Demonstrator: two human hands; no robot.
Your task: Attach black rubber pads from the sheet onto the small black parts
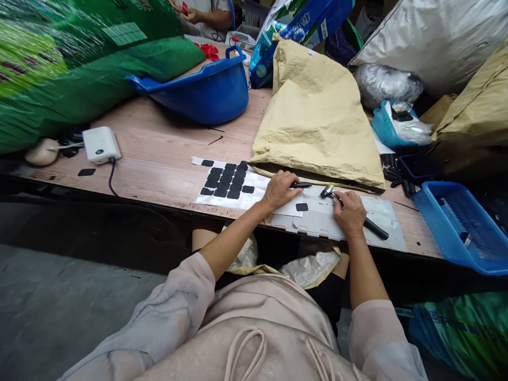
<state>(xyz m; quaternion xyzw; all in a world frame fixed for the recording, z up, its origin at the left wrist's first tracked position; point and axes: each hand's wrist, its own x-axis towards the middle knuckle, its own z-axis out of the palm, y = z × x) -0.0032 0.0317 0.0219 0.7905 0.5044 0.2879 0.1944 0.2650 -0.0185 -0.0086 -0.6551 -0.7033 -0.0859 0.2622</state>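
My left hand (280,190) is closed on a thin black piece (301,185) that sticks out to the right from the fingers. My right hand (350,211) grips a small hammer (376,228); its silver and black head points left and its black handle end extends beyond the palm. Both hands rest low over a grey board (381,217) at the table's front edge. Left of them, several black rounded patches (224,182) lie in rows on white backing sheets (257,182). One loose black patch (302,207) sits just below my left hand.
A tan woven sack (313,111) lies right behind my hands. Blue basin (206,90), white box with cable (101,144) and green sack (99,79) are at left. At right stand a blue basket (460,222) and black parts (392,172). Another person's hand (192,15) shows beyond.
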